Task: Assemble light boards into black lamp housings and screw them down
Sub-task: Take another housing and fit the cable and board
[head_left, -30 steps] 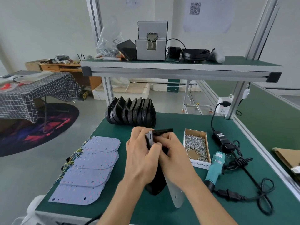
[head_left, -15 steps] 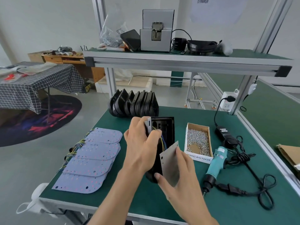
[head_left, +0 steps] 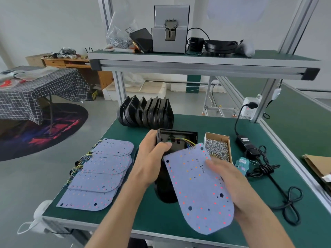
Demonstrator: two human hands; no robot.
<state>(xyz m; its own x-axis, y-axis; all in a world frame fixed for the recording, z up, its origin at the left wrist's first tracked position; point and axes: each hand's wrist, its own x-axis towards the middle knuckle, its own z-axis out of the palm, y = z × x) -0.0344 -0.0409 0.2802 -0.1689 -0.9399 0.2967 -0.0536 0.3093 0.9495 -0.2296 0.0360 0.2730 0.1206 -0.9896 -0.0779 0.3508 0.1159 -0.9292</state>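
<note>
Nearest, over the desk's (head_left: 125, 217) front edge, the right hand (head_left: 232, 185) holds a light board (head_left: 195, 185) by its right side, thumb laid on the dotted face and fingers curled beneath. The board tilts up, rounded end toward the front edge, straight end toward the back. Coloured wires (head_left: 186, 142) run from that straight end into a black housing (head_left: 172, 145), which lies mostly under the board near the middle of the desk. The left hand (head_left: 152, 158) grips the housing's far left end, thumb over its rim and fingers wrapped round the outside.

Along the left edge lies a row of four more boards (head_left: 100, 176), overlapping like tiles, their wire bundles hanging off that edge. Right of the held board, a teal screwdriver (head_left: 241, 165) is partly hidden behind the right hand, and its black cable (head_left: 279, 192) loops toward the right edge. Just beyond it stands a cardboard box (head_left: 227, 140) of screws (head_left: 217, 149), touching nothing that I can tell. A black adapter (head_left: 244, 142) lies further right, its lead going up to a socket (head_left: 249, 109) on the frame post.

At the back edge stands a stack of housings (head_left: 146, 113), set on edge and leaning together. Above, the shelf (head_left: 197, 59) carries a grey machine (head_left: 170, 29) and a bag of screws (head_left: 118, 34).
</note>
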